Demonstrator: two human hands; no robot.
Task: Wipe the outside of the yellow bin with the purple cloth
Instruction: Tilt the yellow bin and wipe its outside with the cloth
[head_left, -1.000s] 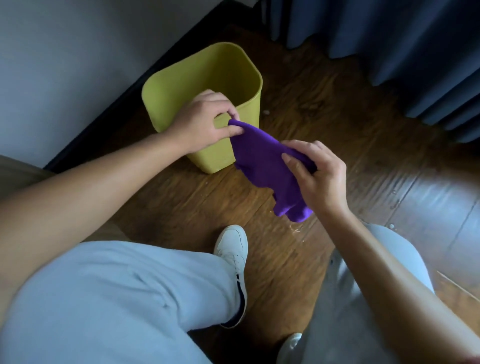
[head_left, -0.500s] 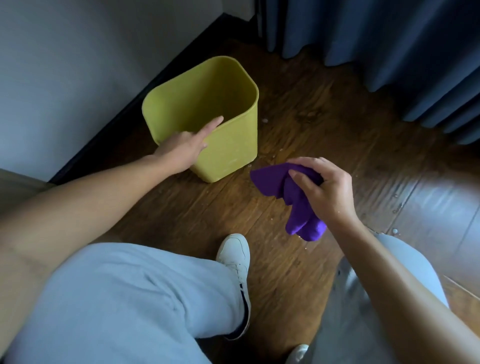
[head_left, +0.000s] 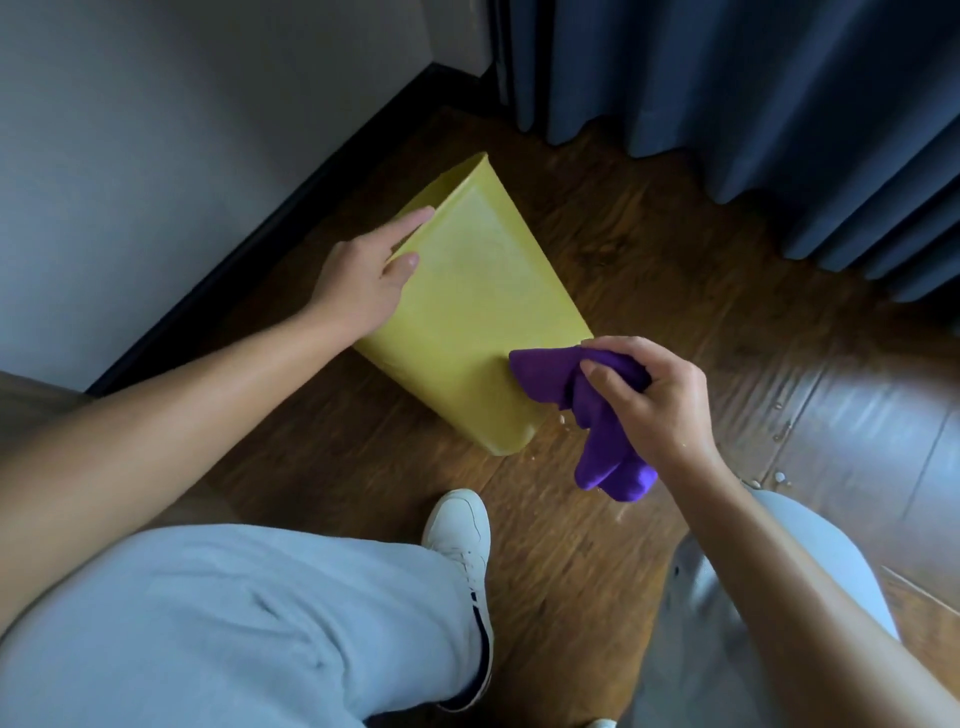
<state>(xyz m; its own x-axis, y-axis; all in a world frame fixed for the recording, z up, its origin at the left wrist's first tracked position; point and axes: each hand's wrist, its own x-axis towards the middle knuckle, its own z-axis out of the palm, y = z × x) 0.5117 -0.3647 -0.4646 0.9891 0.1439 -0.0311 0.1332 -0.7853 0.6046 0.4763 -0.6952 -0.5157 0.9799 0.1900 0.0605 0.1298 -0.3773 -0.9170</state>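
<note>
The yellow bin (head_left: 467, 317) is tipped away from me on the wooden floor, its broad outer side facing up and its opening hidden toward the wall. My left hand (head_left: 363, 275) rests flat on the bin's left edge, fingers spread, steadying it. My right hand (head_left: 654, 400) grips the bunched purple cloth (head_left: 587, 410) at the bin's lower right corner. The cloth's upper tip touches the bin's side; its lower end hangs free above the floor.
A grey wall with a dark skirting board (head_left: 249, 249) runs along the left. Blue curtains (head_left: 753, 104) hang at the back right. My white shoe (head_left: 460, 535) stands just below the bin, between my knees in light trousers. Water drops (head_left: 779, 475) dot the floor at right.
The bin went from upright to tipped over away from me. My left hand let go of the cloth and moved onto the bin; my right hand brought the cloth to the bin's side.
</note>
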